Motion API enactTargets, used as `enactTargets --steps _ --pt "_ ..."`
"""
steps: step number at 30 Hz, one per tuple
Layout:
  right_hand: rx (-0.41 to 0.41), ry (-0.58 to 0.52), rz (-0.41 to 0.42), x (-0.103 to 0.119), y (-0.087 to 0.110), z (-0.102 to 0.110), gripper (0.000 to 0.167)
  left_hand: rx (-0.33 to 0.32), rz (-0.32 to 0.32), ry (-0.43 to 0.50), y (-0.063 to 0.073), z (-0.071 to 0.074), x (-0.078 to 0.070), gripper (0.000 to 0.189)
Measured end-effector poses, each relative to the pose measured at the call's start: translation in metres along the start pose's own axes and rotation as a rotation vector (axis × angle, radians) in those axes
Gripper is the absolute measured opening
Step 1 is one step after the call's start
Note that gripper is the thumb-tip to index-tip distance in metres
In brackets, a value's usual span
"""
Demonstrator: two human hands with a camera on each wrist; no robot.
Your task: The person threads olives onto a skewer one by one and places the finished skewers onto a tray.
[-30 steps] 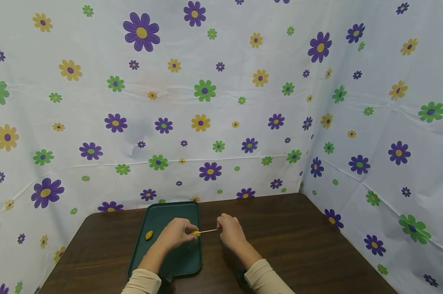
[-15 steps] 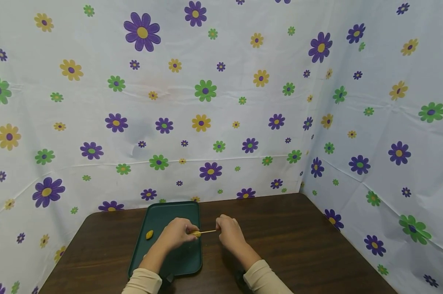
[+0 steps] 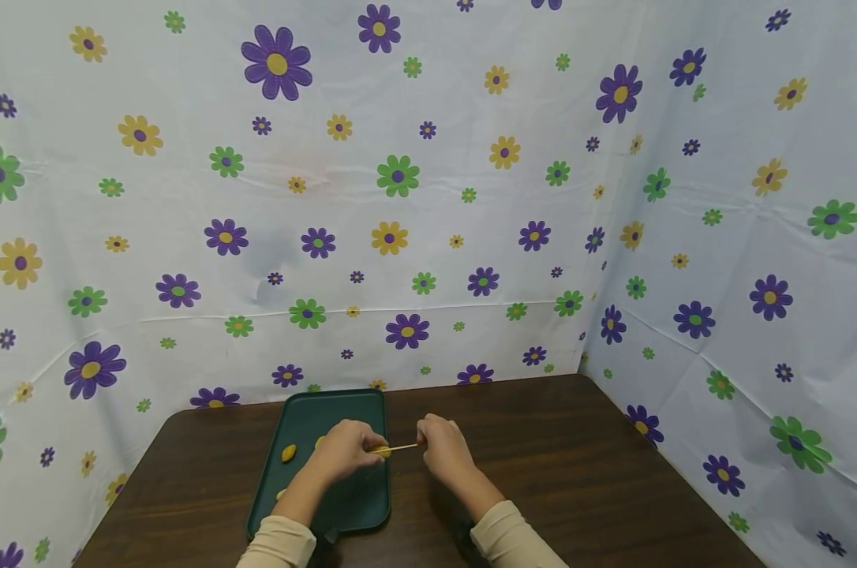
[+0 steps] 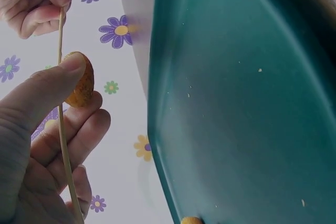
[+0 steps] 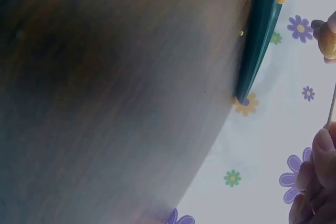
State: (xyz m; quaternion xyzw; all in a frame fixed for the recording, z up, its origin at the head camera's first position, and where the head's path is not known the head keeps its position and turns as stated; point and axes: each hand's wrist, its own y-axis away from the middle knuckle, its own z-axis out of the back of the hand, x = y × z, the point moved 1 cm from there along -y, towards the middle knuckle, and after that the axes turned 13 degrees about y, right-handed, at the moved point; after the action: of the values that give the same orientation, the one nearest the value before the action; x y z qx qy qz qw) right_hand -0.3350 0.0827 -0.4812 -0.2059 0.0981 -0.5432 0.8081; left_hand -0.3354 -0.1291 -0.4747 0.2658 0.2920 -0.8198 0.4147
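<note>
Stick (image 4: 64, 145) — end hidden where right fingers (image 4: 44, 15) pinch; left fingers (image 4: 90, 130) grip part-hidden yellow piece (image 4: 84, 87).

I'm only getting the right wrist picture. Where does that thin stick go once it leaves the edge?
Observer: In the left wrist picture, the thin stick runs past the thumb of the left hand and down across its palm.
Operator: I see just a rim of something green. What's its inside like?
Observer: That's a green tray, with pale specks scattered over its floor.
Operator: And are real arms attached to these hands?
Observer: Yes, the head view shows both arms in beige sleeves.
</note>
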Motion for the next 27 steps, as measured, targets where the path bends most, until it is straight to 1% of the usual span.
enactTargets --steps 8,13,18,27 --pt "0.003 -0.019 0.006 0.0008 0.0015 0.0029 0.039 0.01 0.018 0.015 -0.0012 0.0004 -0.0039 0.013" --pt "-0.016 -0.019 0.021 0.0014 0.0022 0.0027 0.04 0.014 0.007 0.003 -0.0024 -0.0004 -0.0036 0.013" --pt "-0.012 -0.022 0.019 0.0023 0.002 0.0022 0.039 0.014 0.003 0.003 -0.0026 -0.0014 -0.0039 0.014" --pt "0.002 -0.015 0.006 0.0057 0.0029 0.0051 0.039 0.014 0.047 0.018 -0.0024 -0.0018 -0.0081 0.015"
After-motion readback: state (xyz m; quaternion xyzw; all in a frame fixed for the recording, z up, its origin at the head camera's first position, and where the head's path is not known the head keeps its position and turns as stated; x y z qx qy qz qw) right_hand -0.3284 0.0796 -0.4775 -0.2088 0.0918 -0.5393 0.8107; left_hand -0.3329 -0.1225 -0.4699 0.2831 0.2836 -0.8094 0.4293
